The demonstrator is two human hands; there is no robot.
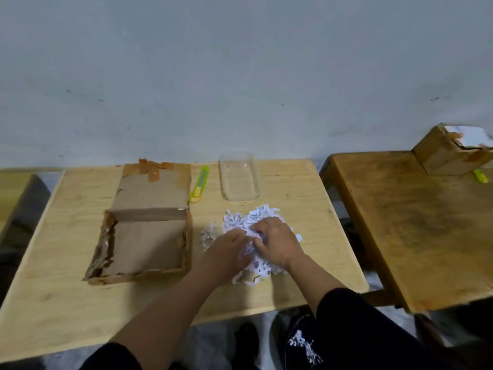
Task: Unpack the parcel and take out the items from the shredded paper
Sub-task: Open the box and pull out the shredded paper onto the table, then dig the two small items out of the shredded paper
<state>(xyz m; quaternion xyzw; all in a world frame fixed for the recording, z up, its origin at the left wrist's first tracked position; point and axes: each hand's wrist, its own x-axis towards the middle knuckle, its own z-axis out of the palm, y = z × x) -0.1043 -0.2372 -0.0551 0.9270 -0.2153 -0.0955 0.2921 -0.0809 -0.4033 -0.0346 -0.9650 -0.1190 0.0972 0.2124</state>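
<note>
A pile of white shredded paper (pixel 262 217) lies on the light wooden table (pixel 66 303), right of centre. My left hand (pixel 226 249) and my right hand (pixel 274 241) both rest in the pile, fingers curled into the shreds. What the fingers hold is hidden by the paper. To the left sits the opened cardboard parcel (pixel 145 241), its taped lid folded back and its inside bare brown card. No item shows among the shreds.
A yellow-green utility knife (pixel 199 184) lies between the parcel lid and a clear plastic container (pixel 239 177) at the table's back. A darker wooden table (pixel 416 222) on the right carries another taped cardboard box (pixel 448 153). A grey wall rises behind.
</note>
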